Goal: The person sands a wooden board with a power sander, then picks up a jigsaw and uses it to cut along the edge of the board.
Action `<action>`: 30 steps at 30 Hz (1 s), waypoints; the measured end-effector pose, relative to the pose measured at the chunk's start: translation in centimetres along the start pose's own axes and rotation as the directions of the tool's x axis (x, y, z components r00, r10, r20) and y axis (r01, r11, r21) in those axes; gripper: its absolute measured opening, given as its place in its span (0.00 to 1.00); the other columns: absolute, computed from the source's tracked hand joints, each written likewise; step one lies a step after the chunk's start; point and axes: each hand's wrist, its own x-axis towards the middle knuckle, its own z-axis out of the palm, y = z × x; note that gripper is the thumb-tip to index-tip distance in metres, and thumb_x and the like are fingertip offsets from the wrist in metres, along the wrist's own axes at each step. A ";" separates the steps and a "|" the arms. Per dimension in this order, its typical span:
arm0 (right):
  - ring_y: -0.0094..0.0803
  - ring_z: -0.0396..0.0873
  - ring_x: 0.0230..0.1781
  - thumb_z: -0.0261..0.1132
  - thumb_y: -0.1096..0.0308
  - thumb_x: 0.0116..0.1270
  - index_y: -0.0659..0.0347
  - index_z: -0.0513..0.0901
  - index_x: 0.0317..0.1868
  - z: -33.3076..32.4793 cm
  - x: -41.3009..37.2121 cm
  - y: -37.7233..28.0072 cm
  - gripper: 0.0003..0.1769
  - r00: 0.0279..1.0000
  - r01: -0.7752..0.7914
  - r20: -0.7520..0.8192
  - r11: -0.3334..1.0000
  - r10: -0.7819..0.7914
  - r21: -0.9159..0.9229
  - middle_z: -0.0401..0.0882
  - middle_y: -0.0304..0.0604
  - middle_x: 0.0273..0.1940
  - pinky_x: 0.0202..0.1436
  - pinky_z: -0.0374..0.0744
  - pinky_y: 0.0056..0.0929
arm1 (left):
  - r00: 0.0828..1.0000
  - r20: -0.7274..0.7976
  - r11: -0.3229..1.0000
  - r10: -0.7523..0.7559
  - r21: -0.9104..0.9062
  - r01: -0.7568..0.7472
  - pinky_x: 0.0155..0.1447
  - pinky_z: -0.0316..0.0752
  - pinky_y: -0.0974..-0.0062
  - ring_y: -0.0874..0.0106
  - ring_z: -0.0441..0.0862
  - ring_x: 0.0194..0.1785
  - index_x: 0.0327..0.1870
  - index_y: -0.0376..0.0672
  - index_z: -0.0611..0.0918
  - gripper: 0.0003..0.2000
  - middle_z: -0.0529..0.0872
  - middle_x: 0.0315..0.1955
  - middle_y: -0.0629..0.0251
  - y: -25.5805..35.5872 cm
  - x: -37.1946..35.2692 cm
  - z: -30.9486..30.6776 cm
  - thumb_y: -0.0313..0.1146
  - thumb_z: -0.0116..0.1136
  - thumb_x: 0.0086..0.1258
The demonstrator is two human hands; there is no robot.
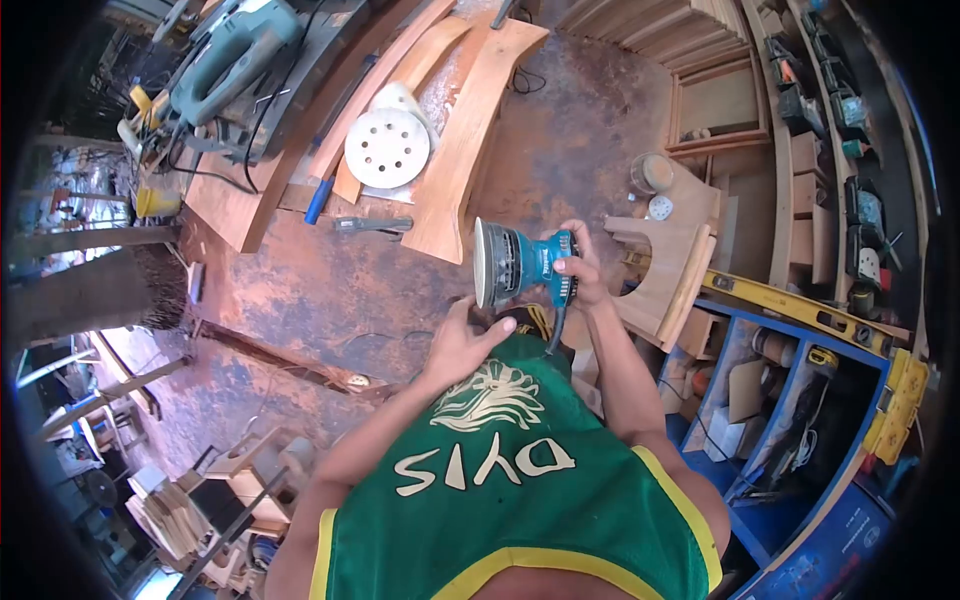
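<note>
My right hand (588, 265) is wrapped round the teal body of a random orbital sander (540, 262), its thumb across the housing. The sander is tipped on its side, with its round pad facing left and its cord hanging down toward my body. Just below the pad is my left hand (465, 345), thumb stretched out to the right and fingers apart. A stack of sanding discs with holes (387, 149) lies on the bench beyond, beside a curved wooden board (478, 140).
A jigsaw (235, 60) rests at the upper left near a blue-handled tool (318, 200). On the right are a curved wooden piece (675, 250), a yellow level (790, 300) and a blue cabinet (790, 400). A jar (651, 173) stands near the shelves.
</note>
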 end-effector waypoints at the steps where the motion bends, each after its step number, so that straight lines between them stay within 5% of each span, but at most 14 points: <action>1: 0.41 0.86 0.45 0.71 0.72 0.56 0.53 0.64 0.65 0.4 -0.2 -0.2 0.37 1.000 -0.010 0.007 1.000 0.010 -0.014 0.78 0.51 0.55 0.39 0.94 0.42 | 0.991 0.086 0.994 -0.106 -0.019 0.108 0.67 0.81 0.58 0.62 0.86 0.61 0.68 0.34 0.79 0.31 0.86 0.56 0.52 -0.1 0.8 0.1 0.48 0.74 0.73; 2: 0.43 0.86 0.47 0.71 0.71 0.57 0.54 0.64 0.65 0.3 -0.3 0.0 0.37 1.000 0.012 -0.003 0.999 -0.013 -0.032 0.78 0.52 0.56 0.43 0.93 0.42 | 0.989 0.138 0.953 -0.060 -0.286 0.097 0.70 0.79 0.56 0.59 0.84 0.64 0.70 0.33 0.76 0.32 0.84 0.60 0.50 -1.4 1.4 1.0 0.47 0.72 0.75; 4: 0.46 0.87 0.52 0.71 0.68 0.58 0.55 0.65 0.67 -0.4 -0.5 0.9 0.37 0.999 0.047 -0.019 0.997 -0.048 -0.068 0.79 0.55 0.57 0.51 0.92 0.43 | 0.977 0.201 0.664 0.065 -0.740 0.108 0.77 0.75 0.53 0.55 0.80 0.72 0.75 0.31 0.70 0.34 0.81 0.68 0.45 -3.7 2.6 3.2 0.47 0.68 0.79; 5: 0.47 0.86 0.55 0.71 0.68 0.58 0.54 0.65 0.67 -0.7 -0.6 1.4 0.37 0.999 0.050 -0.017 0.998 -0.051 -0.047 0.79 0.55 0.58 0.58 0.89 0.42 | 0.951 0.222 0.556 0.214 -0.828 0.068 0.77 0.74 0.49 0.54 0.79 0.72 0.76 0.33 0.68 0.34 0.79 0.70 0.48 -4.3 3.0 3.7 0.45 0.68 0.79; 7: 0.45 0.85 0.57 0.71 0.69 0.58 0.55 0.65 0.67 0.4 -1.1 1.4 0.37 0.998 0.025 -0.059 1.000 -0.024 0.014 0.79 0.54 0.58 0.59 0.88 0.43 | 0.960 0.194 0.420 0.202 -0.902 0.094 0.76 0.75 0.49 0.56 0.79 0.73 0.75 0.35 0.68 0.33 0.79 0.69 0.50 -3.8 3.1 4.6 0.44 0.68 0.79; 8: 0.45 0.84 0.57 0.72 0.69 0.58 0.55 0.65 0.67 0.9 -1.2 1.2 0.37 0.997 0.013 -0.074 0.999 -0.010 0.045 0.79 0.54 0.59 0.60 0.88 0.43 | 0.965 0.176 0.349 0.196 -0.932 0.099 0.76 0.75 0.48 0.57 0.79 0.73 0.75 0.36 0.69 0.33 0.79 0.69 0.52 -3.4 3.2 5.1 0.44 0.68 0.79; 12: 0.37 0.79 0.58 0.77 0.67 0.52 0.57 0.65 0.65 1.2 -1.3 0.3 0.42 0.992 0.082 -0.059 0.917 -0.113 -0.390 0.78 0.48 0.57 0.64 0.80 0.39 | 0.963 0.148 0.423 0.224 -0.905 0.041 0.74 0.75 0.52 0.65 0.77 0.73 0.75 0.40 0.70 0.32 0.80 0.68 0.58 -1.7 3.2 8.0 0.47 0.68 0.79; 16: 0.38 0.76 0.56 0.78 0.63 0.49 0.61 0.66 0.63 -0.3 -0.6 -1.6 0.43 0.976 0.172 0.026 0.687 -0.217 -0.706 0.77 0.48 0.57 0.66 0.74 0.40 | 0.955 0.253 0.136 0.157 -0.963 0.233 0.75 0.72 0.58 0.66 0.76 0.71 0.74 0.43 0.73 0.30 0.80 0.68 0.63 -2.4 6.8 11.0 0.50 0.67 0.79; 19: 0.40 0.75 0.57 0.79 0.58 0.53 0.63 0.66 0.64 -1.5 0.5 -3.1 0.43 0.922 0.340 0.175 0.506 -0.345 -0.793 0.75 0.50 0.58 0.67 0.73 0.42 | 0.988 0.141 0.130 0.060 -0.983 0.132 0.74 0.72 0.57 0.66 0.78 0.69 0.71 0.43 0.75 0.26 0.82 0.65 0.64 -0.1 8.5 13.6 0.45 0.68 0.79; 20: 0.40 0.75 0.57 0.79 0.57 0.53 0.63 0.66 0.64 -2.0 0.8 -3.4 0.44 0.920 0.357 0.198 0.512 -0.339 -0.781 0.75 0.50 0.58 0.67 0.73 0.43 | 0.996 0.089 0.152 0.025 -0.985 0.084 0.74 0.72 0.57 0.66 0.78 0.69 0.71 0.44 0.76 0.26 0.82 0.65 0.64 0.6 8.4 14.6 0.45 0.68 0.79; 21: 0.40 0.75 0.57 0.79 0.56 0.54 0.63 0.65 0.65 -2.6 1.1 -3.6 0.44 0.917 0.371 0.214 0.519 -0.337 -0.770 0.74 0.50 0.58 0.67 0.73 0.43 | 0.997 0.043 0.110 -0.069 -0.993 0.050 0.66 0.77 0.68 0.73 0.82 0.59 0.65 0.41 0.80 0.23 0.86 0.55 0.68 2.3 8.0 14.7 0.40 0.74 0.75; 30: 0.37 0.76 0.56 0.77 0.64 0.56 0.63 0.62 0.67 -4.5 2.8 -5.4 0.43 0.944 0.315 0.296 0.677 -0.147 -0.665 0.74 0.50 0.58 0.64 0.76 0.40 | 0.981 -0.126 0.155 -0.148 -0.983 -0.102 0.68 0.71 0.69 0.75 0.79 0.60 0.65 0.43 0.80 0.22 0.85 0.56 0.71 4.0 8.2 17.1 0.40 0.72 0.76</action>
